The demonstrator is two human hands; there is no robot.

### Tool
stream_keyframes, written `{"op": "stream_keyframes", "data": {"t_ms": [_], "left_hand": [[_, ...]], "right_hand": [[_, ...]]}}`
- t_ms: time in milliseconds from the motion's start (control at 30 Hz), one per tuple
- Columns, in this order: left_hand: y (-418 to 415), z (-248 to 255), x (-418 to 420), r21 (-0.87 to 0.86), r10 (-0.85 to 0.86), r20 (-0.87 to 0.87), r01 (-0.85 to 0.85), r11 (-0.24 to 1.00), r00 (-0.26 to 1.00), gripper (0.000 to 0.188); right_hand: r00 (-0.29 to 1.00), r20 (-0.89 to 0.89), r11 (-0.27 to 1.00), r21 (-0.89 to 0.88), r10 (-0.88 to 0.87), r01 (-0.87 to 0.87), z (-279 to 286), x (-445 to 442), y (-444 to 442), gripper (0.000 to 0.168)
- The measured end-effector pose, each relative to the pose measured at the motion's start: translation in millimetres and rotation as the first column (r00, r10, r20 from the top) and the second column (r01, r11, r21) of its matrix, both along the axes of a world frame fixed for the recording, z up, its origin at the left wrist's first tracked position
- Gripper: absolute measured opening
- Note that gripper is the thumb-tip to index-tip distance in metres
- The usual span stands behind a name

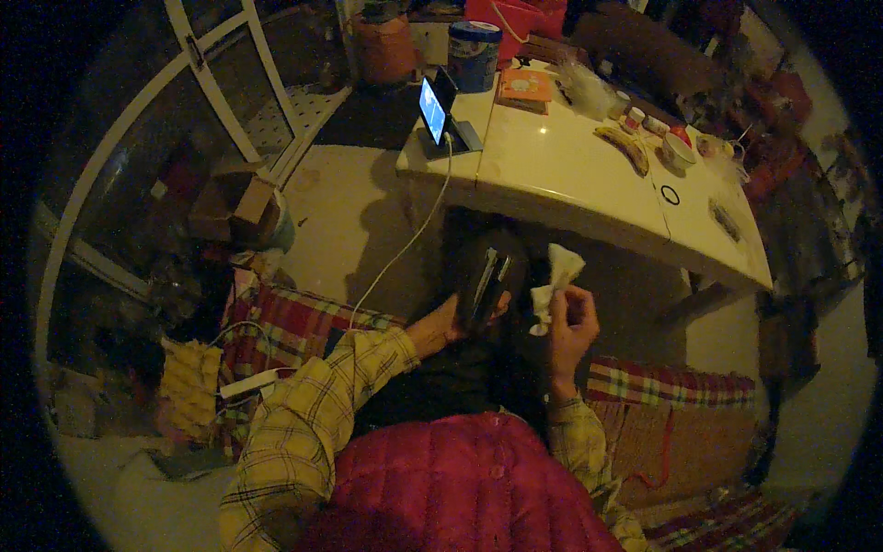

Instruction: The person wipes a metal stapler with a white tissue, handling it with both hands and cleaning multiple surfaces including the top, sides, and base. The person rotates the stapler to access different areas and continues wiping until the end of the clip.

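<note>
My left hand point(448, 321) grips a dark object point(486, 286) with shiny, metal-like strips along its top. The dim light hides its exact kind. In my right hand point(574, 331), a crumpled white tissue point(566, 264) is pinched between thumb and fingers. Its lower folds hang beside the fingers, apart from the dark object. Both hands are over my lap, in front of the near edge of the pale table point(552, 165).
A lit phone or tablet point(432, 112) stands on the table with a white cable point(407, 245) trailing to the bench. Also there are a blue tub point(474, 58), an orange box or book point(524, 88), bananas point(624, 148), a bowl point(677, 152) and a black ring point(670, 194). Plaid cloth point(290, 324) covers the bench.
</note>
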State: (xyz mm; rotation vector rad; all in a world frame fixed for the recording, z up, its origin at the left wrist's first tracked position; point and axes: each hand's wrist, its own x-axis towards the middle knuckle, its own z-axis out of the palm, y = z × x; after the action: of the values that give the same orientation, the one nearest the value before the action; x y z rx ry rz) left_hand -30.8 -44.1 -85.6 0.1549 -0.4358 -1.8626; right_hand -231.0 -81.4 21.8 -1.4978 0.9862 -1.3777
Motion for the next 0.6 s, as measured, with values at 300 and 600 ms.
{"op": "stream_keyframes", "data": {"t_ms": [300, 600], "left_hand": [[-3.0, 53.3, -15.6, 0.109, 0.168, 0.074, -0.176, 0.978, 0.983, 0.041], [-94.4, 94.4, 8.2, 0.050, 0.260, 0.062, -0.263, 0.963, 0.964, 0.049]], "right_hand": [[0.990, 0.018, 0.988, 0.057, 0.140, -0.141, 12.3, 19.4, 17.4, 0.014], [0.984, 0.142, 0.992, -0.076, 0.108, -0.098, 54.3, 44.8, -61.1, 0.013]]}}
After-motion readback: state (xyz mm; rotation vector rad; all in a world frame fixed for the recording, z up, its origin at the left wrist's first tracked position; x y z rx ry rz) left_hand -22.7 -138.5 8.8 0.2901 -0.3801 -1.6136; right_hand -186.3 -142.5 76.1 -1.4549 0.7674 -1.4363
